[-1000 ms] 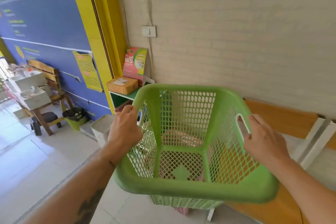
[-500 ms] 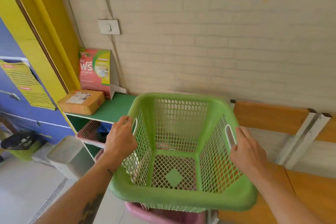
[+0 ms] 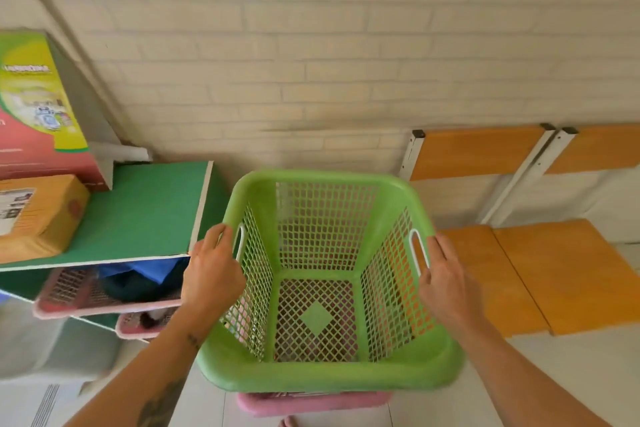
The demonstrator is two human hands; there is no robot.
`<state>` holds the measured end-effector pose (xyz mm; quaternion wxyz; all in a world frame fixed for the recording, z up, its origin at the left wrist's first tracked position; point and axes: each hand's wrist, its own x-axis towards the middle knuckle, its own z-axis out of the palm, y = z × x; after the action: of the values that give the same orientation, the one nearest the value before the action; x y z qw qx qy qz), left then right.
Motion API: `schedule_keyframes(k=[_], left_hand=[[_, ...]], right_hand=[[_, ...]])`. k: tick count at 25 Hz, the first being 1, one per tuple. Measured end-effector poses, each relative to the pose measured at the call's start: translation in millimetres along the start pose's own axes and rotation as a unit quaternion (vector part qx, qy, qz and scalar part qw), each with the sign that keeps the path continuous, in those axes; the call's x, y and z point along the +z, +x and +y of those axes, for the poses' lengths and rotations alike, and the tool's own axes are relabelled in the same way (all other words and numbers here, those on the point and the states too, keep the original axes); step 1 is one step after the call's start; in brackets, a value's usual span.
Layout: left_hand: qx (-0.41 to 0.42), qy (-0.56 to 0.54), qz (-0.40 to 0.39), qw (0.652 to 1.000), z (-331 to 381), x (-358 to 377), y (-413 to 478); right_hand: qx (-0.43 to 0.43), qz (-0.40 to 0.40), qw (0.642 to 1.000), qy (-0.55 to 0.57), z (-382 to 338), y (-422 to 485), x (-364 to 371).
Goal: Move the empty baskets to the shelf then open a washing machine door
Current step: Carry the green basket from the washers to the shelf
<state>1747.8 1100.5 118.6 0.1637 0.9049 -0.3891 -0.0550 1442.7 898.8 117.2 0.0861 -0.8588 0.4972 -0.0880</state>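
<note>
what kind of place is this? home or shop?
Probably a self-service laundry shop, not certain. The hands hold an empty green mesh laundry basket, more pink baskets sit in a green shelf, and a printed product box, possibly detergent, stands on top. No washing machine is in view.

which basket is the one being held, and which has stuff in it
The green basket, empty, is held at its side handles by the left hand and right hand. The upper pink basket in the shelf holds blue and dark fabric.
</note>
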Motion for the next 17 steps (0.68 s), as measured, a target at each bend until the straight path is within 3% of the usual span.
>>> schedule_keyframes(k=[8, 17], left_hand=[[-0.014, 0.042, -0.081, 0.996, -48.6, 104.9, 2.1], [-0.136, -0.086, -0.213, 0.964, -93.3, 204.0, -16.2]], right_hand=[[0.05, -0.107, 0.993, -0.003, 7.6, 1.2, 105.8], [0.125, -0.281, 0.945, 0.112, 34.0, -25.2, 211.0]])
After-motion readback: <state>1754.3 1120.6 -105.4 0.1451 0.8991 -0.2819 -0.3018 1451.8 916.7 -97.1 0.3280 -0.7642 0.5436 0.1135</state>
